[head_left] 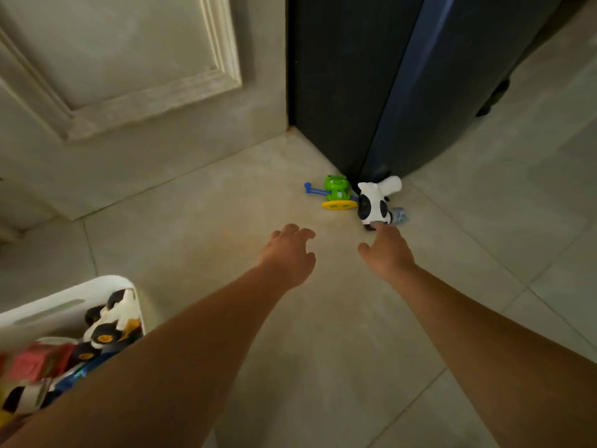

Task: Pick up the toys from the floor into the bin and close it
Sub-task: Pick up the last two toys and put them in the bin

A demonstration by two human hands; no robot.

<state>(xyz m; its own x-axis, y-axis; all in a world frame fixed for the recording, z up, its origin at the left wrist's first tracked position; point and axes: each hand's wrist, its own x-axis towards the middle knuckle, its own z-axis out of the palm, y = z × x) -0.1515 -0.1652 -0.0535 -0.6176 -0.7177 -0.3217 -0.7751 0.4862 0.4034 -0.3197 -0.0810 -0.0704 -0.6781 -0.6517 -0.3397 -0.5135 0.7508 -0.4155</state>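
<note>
Left hand (287,253) spread and empty. Right hand (386,250) open, fingertips at the cow toy (374,205). Frog toy (337,189) lies beside it on the floor, bin (64,305) well apart. Risk: a poke shoves the cow toy against the dark blue unit (355,76) and the grasp slips.

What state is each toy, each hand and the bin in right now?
Frog toy: on the floor, untouched.
Cow toy: on the floor, not gripped.
Left hand: open, holding nothing.
Right hand: open, fingers at the cow toy.
Bin: uncovered, toys inside.
</note>
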